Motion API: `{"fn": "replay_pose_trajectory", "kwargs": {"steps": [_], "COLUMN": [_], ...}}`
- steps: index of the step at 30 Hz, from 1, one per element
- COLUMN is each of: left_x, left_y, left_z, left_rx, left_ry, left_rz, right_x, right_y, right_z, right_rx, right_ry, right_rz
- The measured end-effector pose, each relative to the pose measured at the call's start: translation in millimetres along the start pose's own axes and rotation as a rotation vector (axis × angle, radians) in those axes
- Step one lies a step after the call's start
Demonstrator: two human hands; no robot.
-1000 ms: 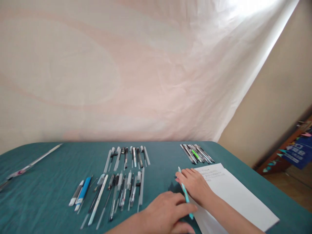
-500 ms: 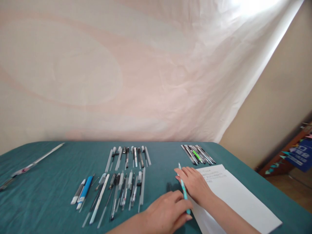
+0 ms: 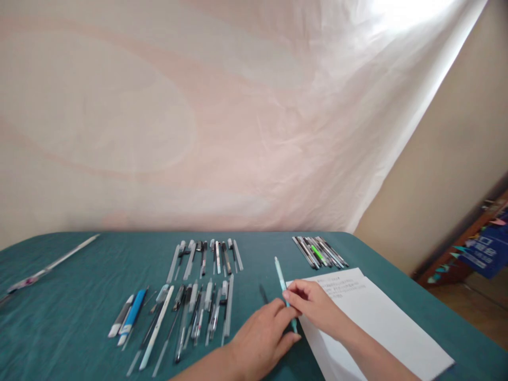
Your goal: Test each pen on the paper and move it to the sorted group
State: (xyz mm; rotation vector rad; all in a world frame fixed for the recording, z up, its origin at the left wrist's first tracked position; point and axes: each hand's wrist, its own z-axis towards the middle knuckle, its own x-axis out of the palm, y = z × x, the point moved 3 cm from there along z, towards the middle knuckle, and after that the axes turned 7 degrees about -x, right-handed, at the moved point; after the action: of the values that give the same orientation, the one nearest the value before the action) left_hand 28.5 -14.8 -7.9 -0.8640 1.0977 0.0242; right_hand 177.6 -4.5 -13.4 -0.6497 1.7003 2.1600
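Turquoise pen [image 3: 280, 274], upper end jutting beyond the fingers: R hand [image 3: 322, 306] pinching approx. mid-barrel, L hand [image 3: 260, 336] pinching nr lower end; prob. light, stiff, slightly slick, best gripped mid-barrel.

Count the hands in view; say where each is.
2: the left hand at the lower part of the turquoise pen, the right hand higher on it, partly over the paper.
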Motion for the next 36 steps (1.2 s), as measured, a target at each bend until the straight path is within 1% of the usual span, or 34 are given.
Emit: {"fn": "replay_pose_trajectory", "kwargs": {"steps": [2,4,5,6,7,10,12,14,16,18,21,24,27,30,32,36], "left_x": [0.4,0.9,1.2,1.4,1.7,1.9,1.7,1.4,1.3,1.4,2.0,2.5,3.0,3.9,4.0,2.2], "left_y": [0,0,1,1,2,3,2,1,1,2,3,4,4,5,5,3], "left_z": [0,0,0,0,0,0,0,1,1,1,1,2,3,3,3,2], "left_rx": [-0.002,-0.016,-0.025,-0.035,-0.045,-0.055,-0.049,-0.039,-0.027,-0.016,0.001,0.012,0.014,0.017,0.023,0.036], "left_ry": [0.005,0.003,0.004,0.003,0.005,0.018,0.029,0.04,0.049,0.049,0.05,0.051,0.048,0.042,0.036,0.028], "left_rz": [0.032,0.056,0.064,0.07,0.073,0.085,0.098,0.111,0.12,0.127,0.137,0.145,0.156,0.17,0.177,0.2], "right_x": [-4,-20,-33,-50,-67,-123,-156,-181,-196,-204,-208,-207,-205,-202,-200,-194], "right_y": [-8,-23,-33,-44,-56,-92,-113,-130,-146,-160,-176,-186,-190,-188,-182,-160], "right_z": [5,14,21,27,34,49,54,55,56,58,62,66,68,67,64,61], "right_rx": [0.014,0.05,0.074,0.132,0.175,0.315,0.426,0.517,0.587,0.637,0.673,0.673,0.651,0.612,0.578,0.475], "right_ry": [-0.001,-0.028,-0.066,-0.125,-0.169,-0.256,-0.283,-0.291,-0.277,-0.251,-0.213,-0.19,-0.18,-0.183,-0.194,-0.245], "right_rz": [-0.011,-0.148,-0.297,-0.501,-0.588,-0.765,-0.867,-0.942,-0.988,-1.009,-1.019,-1.02,-1.019,-1.016,-1.015,-1.023]}}
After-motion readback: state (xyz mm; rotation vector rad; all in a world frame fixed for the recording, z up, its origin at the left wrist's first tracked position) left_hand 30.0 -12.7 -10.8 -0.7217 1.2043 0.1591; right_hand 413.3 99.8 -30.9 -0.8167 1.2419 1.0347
